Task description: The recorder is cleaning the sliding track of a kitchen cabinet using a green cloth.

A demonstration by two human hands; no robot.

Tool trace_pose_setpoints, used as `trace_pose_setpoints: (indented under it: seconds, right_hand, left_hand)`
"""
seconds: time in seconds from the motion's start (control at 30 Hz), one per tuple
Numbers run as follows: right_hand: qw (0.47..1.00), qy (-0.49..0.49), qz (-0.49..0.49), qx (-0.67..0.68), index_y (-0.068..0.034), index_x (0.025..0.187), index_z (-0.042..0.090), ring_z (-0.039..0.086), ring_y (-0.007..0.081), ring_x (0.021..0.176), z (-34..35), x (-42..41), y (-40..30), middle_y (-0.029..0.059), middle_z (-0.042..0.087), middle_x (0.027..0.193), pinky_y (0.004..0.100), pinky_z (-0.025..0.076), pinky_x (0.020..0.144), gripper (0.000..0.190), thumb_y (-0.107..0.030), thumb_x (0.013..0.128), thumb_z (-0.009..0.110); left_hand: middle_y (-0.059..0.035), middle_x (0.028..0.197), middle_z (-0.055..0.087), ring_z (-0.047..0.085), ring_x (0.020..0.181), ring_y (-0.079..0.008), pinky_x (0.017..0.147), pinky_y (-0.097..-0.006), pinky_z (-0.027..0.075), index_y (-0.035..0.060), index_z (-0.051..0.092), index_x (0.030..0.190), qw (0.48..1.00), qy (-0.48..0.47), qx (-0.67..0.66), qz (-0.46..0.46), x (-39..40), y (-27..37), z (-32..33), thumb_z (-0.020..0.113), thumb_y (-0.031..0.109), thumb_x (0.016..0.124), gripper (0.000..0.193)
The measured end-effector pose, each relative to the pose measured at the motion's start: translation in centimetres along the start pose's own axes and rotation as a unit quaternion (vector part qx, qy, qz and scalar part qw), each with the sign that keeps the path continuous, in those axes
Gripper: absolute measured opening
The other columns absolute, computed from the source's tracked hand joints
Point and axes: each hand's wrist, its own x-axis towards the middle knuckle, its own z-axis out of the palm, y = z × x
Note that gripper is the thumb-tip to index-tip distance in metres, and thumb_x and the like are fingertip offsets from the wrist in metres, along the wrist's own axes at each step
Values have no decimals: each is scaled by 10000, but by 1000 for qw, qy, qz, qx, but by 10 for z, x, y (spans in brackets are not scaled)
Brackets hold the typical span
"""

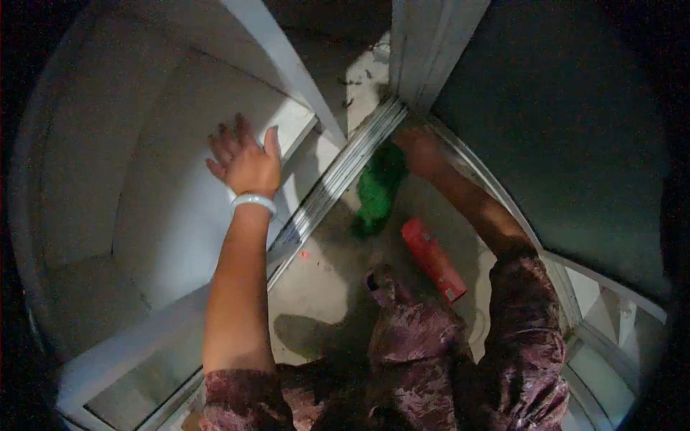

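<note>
My left hand (250,161) is spread with nothing in it, a pale bangle (254,202) around its wrist. It is raised in front of a light panel or wall surface; whether it touches that, I cannot tell. Low at the far end of the floor strip, my right hand (420,151) grips a bunched green cloth (380,186); the fingers are blurred and dark. The cloth lies against the grooved metal sliding-door track (339,169), on its near side. A red cylindrical container (433,259) lies on the floor (307,291) below the cloth.
A pale upright door frame (431,54) rises from the track's far end. A large dark panel (560,134) borders the right arm. Dark debris (353,83) lies on the lit floor beyond the track. A small red bit (305,255) is on the near floor.
</note>
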Motion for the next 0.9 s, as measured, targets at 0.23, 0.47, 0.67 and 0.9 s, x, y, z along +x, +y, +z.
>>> trace_pose_setpoints:
  seconds: [0.23,0.47,0.67,0.9]
  right_hand:
    - [953,-145,-153,218,-145,932,669,587,240,1010,37,37,-127,61,638,1025,410,400,917,208,-158,817,496]
    - [966,-165,-114,164,-135,929,633,561,233,1066,123,5,-192,49,622,1022,435,357,941,209,-123,741,544]
    - [988,-95,-81,94,-114,946,646,597,249,934,99,21,-102,80,628,953,472,421,888,228,-153,743,549]
    - [996,-81,38,14,-140,1096,624,547,273,1070,74,41,-52,65,605,1118,515,384,891,360,-140,759,498]
  left_hand:
    - [-201,1472,282,198,1383,-400,1070,-608,182,118,290,1444,998,30,-46,-1,5,-9,13,373,612,894,743]
    - [-202,1450,325,242,1366,-400,1077,-577,205,111,322,1424,996,36,-80,27,3,16,13,387,606,891,730]
    - [-199,1442,335,241,1365,-396,1071,-573,209,100,343,1409,993,51,-107,25,2,12,6,413,600,882,730]
    - [-192,1467,308,226,1373,-398,1088,-563,196,115,303,1439,996,43,-78,15,-2,6,5,353,613,902,734]
